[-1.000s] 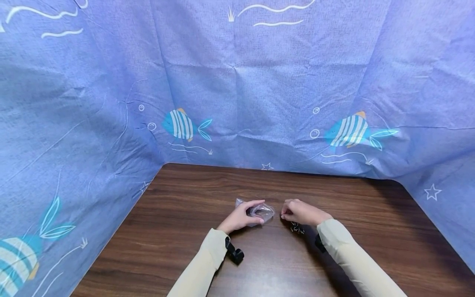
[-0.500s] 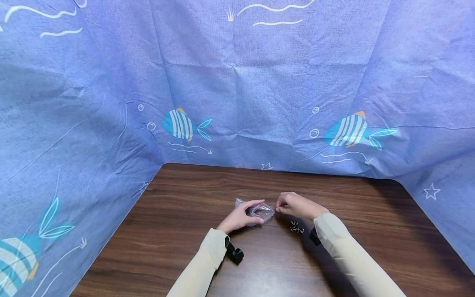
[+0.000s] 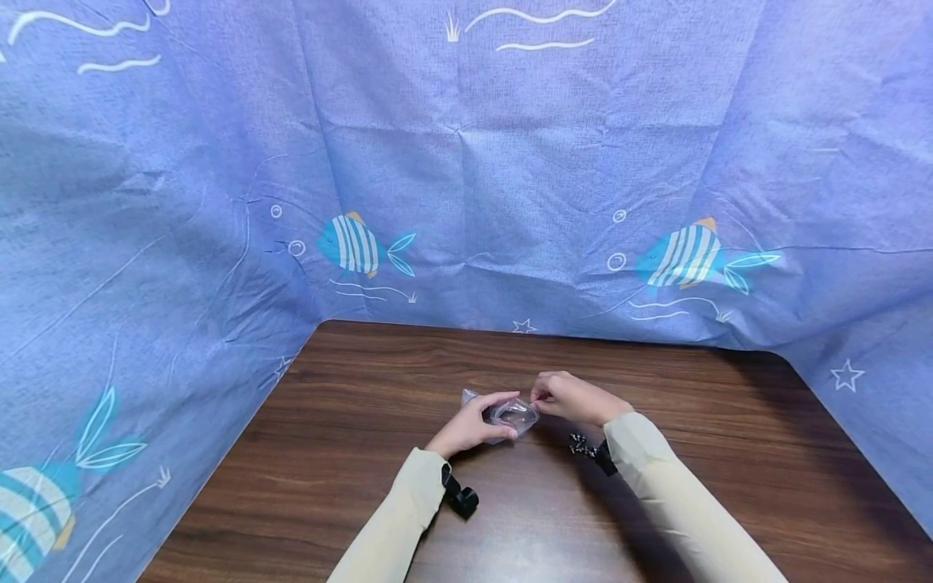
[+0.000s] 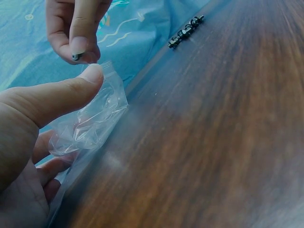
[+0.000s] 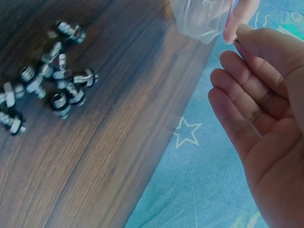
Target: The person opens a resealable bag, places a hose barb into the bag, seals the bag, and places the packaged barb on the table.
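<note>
A: Locate the clear plastic zip bag point(image 4: 109, 102).

B: Held in the left hand point(image 3: 470, 425), low over the tabletop point(image 3: 364, 453). Full contact with the wood surface: cannot tell.

A: State each grip.

B: In the left, thumb and fingers curved around the bag, set well apart, with the mouth spread between. In the right hand point(image 3: 576, 398), thumb and fingertip pinched on one small metal fitting point(image 4: 76, 57), mostly hidden; other fingers loosely bent. Positioned just beside the bag mouth; touching or apart, cannot tell.

A: Expected handling of the bag?

B: Judge as very light, thin and limp, apt to crumple and to fold shut when released. Probably slippery against dry skin. Take hold at the rim, thumb and fingers on opposite sides; avoid squeezing the film flat. Avoid also sharp pulls, for risk of tearing.

A: Handling of the pinched fitting?

B: Expect hard, rigid and not fragile; light, but dense for such a small part. Likely smooth and easily rolled out of a pinch. Grip squarely across the body.

A: Location of the loose metal fittings point(image 5: 61, 73)?

B: Heaped on the tabletop near the right hand, dark rings around bright bodies. Grip singly, from the outer edge of the heap; allow for rolling.
</note>
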The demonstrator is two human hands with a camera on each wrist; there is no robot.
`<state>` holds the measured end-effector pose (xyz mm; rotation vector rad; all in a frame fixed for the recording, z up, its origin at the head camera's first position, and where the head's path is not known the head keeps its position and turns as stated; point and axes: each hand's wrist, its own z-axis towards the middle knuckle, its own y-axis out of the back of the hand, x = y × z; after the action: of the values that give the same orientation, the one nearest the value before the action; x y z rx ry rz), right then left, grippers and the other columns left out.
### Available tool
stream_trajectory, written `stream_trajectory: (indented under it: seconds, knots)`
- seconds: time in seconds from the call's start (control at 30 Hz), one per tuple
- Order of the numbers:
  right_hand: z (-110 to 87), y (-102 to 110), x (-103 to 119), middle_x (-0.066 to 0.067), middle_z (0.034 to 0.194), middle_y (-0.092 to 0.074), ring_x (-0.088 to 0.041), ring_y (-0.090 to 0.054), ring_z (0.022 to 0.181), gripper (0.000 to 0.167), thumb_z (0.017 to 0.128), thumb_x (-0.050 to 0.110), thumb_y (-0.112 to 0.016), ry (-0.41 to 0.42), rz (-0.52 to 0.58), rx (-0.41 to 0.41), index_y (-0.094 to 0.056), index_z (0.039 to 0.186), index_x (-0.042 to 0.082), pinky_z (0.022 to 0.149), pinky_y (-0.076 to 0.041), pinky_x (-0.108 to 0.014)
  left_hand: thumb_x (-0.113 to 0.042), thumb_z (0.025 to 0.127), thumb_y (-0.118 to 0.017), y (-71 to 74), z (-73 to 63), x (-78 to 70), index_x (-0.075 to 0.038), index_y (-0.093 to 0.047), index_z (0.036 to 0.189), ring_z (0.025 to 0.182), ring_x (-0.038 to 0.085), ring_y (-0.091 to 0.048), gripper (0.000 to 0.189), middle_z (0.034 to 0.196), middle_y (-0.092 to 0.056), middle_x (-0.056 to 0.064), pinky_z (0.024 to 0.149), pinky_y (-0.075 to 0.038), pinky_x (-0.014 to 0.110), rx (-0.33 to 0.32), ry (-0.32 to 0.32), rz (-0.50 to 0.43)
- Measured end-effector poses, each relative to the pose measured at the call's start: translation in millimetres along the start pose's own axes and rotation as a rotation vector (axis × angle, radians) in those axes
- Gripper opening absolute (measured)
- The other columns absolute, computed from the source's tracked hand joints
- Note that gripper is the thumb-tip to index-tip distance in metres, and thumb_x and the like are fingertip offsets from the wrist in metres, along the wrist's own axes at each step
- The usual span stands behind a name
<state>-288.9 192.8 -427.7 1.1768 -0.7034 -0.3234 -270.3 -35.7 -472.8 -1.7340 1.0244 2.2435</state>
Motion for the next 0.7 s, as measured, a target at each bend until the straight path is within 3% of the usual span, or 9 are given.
stream_trajectory:
  seconds: [0.27, 0.43, 0.7]
  knots:
    - [4.9, 0.2, 5.8, 0.001, 0.084, -0.064, -0.006, -0.058, 0.076, 0.006, 0.088, 0.006, -0.066, -0.050, 0.011, 0.034, -0.071, 0.088, 0.003, 0.069, -0.052, -0.021, -0.017, 0.083, -0.076, -7.6, 11.5, 33.2, -0.017, -0.052, 0.140, 0.118, 0.025, -0.053, 0.062, 0.138, -0.055, 0.007, 0.100, -0.040, 0.041, -0.029, 0.017, 0.032]
    - [6.8, -0.9, 7.0, 0.000, 0.086, -0.065, -0.009, -0.060, 0.079, 0.007, 0.088, 0.007, -0.067, -0.052, 0.006, 0.034, -0.071, 0.091, 0.003, 0.072, -0.052, -0.022, -0.024, 0.081, -0.078, -6.8, 12.4, 36.5, -0.025, -0.054, 0.138, 0.114, 0.019, -0.055, 0.062, 0.135, -0.057, 0.003, 0.098, -0.042, 0.036, -0.029, 0.017, 0.025]
    - [6.1, 0.6, 7.7, -0.002, 0.089, -0.067, -0.012, -0.063, 0.082, 0.009, 0.087, 0.006, -0.067, -0.031, 0.011, 0.035, -0.072, 0.093, 0.002, 0.075, -0.053, -0.024, -0.024, 0.082, -0.078, -5.9, 12.4, 35.7, -0.023, -0.053, 0.138, 0.110, 0.018, -0.055, 0.062, 0.132, -0.058, 0.005, 0.094, -0.043, 0.032, -0.024, 0.017, 0.032]
